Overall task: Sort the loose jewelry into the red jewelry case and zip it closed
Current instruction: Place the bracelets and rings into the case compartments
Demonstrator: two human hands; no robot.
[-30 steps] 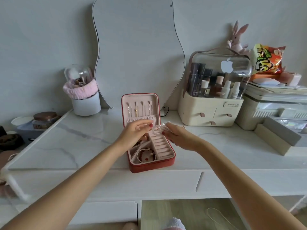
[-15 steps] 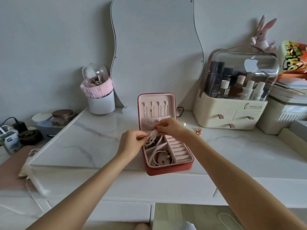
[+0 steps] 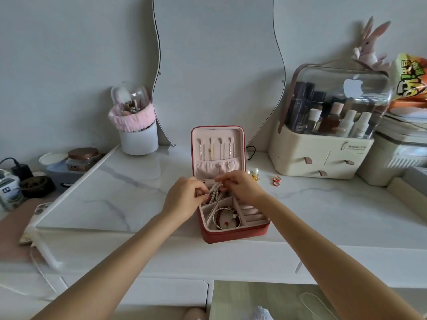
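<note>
The red jewelry case [image 3: 233,235] lies open at the table's front edge, its lid upright with several chains hanging inside. A pearl bracelet [image 3: 215,191] hangs over the case's back left compartment, pinched between my left hand [image 3: 184,200] and my right hand [image 3: 242,189]. A red bead bracelet [image 3: 225,218] lies in the front left compartment. Loose on the table to the right of the case are pearl earrings [image 3: 253,173] and red-and-gold rings [image 3: 276,180].
A wavy mirror [image 3: 217,65] leans on the wall behind the case. A cosmetics organizer [image 3: 323,155] stands at the right, a white brush cup with a pink band [image 3: 138,132] at the back left. Jars and a charger sit off the table's left edge.
The camera view shifted left, so the case sits further right in frame. Both hands brought the pearl bracelet from above the ring rolls down over the back left compartment.
</note>
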